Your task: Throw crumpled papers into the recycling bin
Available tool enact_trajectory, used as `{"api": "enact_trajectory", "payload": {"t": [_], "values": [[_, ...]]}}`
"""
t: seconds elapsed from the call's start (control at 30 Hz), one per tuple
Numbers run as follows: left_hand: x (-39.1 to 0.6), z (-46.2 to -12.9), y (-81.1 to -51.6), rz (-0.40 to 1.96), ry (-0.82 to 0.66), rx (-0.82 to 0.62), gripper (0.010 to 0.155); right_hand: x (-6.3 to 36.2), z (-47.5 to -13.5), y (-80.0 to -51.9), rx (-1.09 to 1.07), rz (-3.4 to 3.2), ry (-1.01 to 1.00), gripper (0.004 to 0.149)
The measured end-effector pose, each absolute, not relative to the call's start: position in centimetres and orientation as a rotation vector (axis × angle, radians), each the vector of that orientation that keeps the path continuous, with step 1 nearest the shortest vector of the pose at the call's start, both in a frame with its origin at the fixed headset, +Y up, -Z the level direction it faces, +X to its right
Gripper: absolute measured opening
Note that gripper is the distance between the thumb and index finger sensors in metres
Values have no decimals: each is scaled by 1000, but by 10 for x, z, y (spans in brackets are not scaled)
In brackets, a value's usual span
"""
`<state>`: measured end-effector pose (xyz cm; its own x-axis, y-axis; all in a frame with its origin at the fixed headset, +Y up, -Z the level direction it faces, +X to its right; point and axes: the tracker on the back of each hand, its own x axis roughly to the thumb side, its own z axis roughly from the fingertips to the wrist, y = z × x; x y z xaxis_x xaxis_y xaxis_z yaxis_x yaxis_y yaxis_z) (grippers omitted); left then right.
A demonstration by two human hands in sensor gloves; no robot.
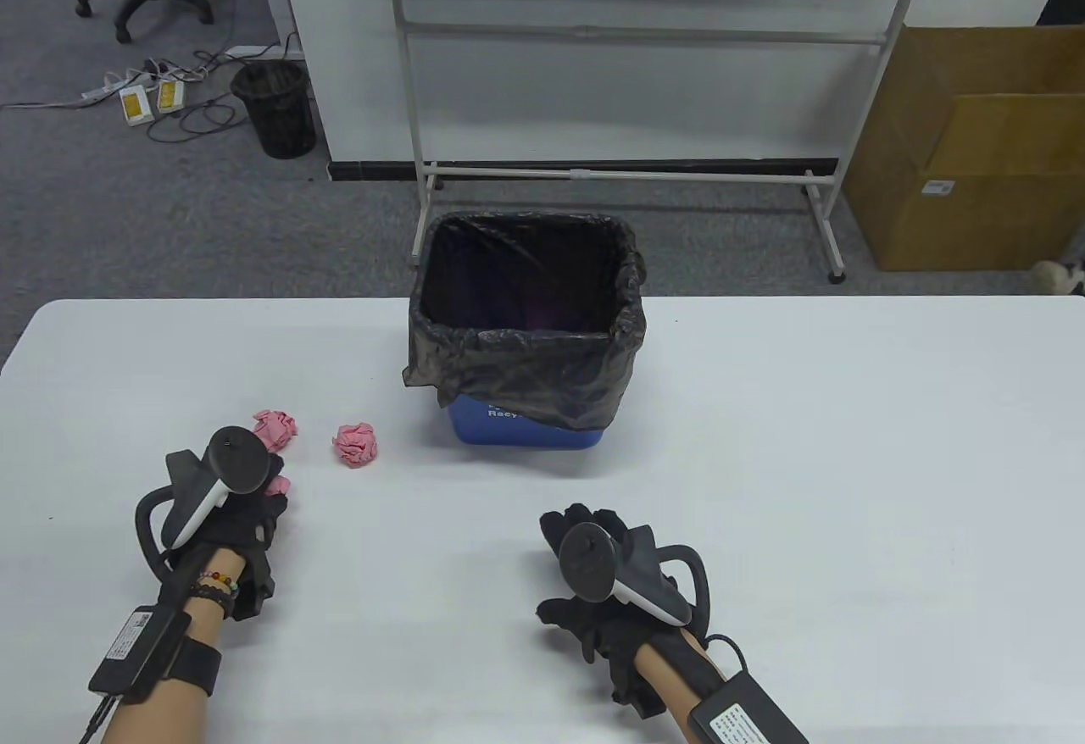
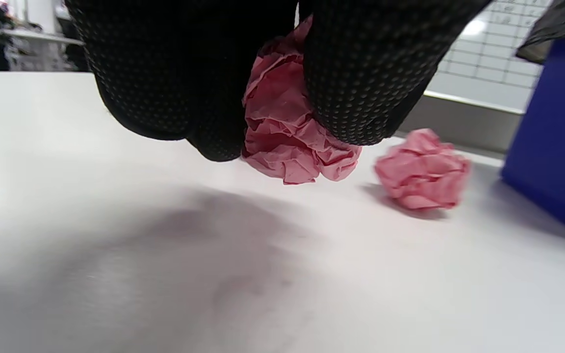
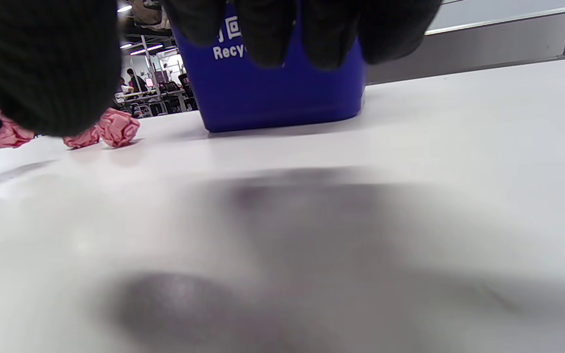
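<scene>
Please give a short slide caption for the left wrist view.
Gloved left-hand fingers pinch a pink paper ball; another lies nearby.

The left hand [image 1: 233,515] reaches in from the bottom-left of the table view, forearm angled up and slightly right, a tracker strapped over its back and a beaded bracelet at the wrist; in the left wrist view its gloved fingers [image 2: 371,73] hang down from the top edge and pinch a crumpled pink paper ball [image 2: 287,132] between them, just above the tabletop; the right hand [image 1: 606,583] comes in from the bottom-right, forearm angled up and left, palm down; its fingers [image 3: 282,34] are curled downward, gripping nothing, apart from the surface.
</scene>
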<state>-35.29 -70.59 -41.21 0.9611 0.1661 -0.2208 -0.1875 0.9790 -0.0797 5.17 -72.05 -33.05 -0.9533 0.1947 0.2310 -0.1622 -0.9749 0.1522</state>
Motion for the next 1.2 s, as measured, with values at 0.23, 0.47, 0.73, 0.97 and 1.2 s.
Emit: {"api": "enact_trajectory", "payload": {"t": [0.23,0.47,0.73,0.97,1.2], "values": [[-310,-411,-693,282,45,-190,60,53,-331,-719,363,2927,182,95],[-271,-406,-674,415,-95,-233,61,56,-332,-718,346,2919,182,95],[-231,-407,-646,572,-273,-311,61,60,-334,-719,328,2910,193,95],[-197,-418,-614,697,-425,-377,61,61,-334,-719,326,2906,199,95],[-166,-443,-572,829,-527,-368,61,61,-335,-719,327,2895,196,95]]}}
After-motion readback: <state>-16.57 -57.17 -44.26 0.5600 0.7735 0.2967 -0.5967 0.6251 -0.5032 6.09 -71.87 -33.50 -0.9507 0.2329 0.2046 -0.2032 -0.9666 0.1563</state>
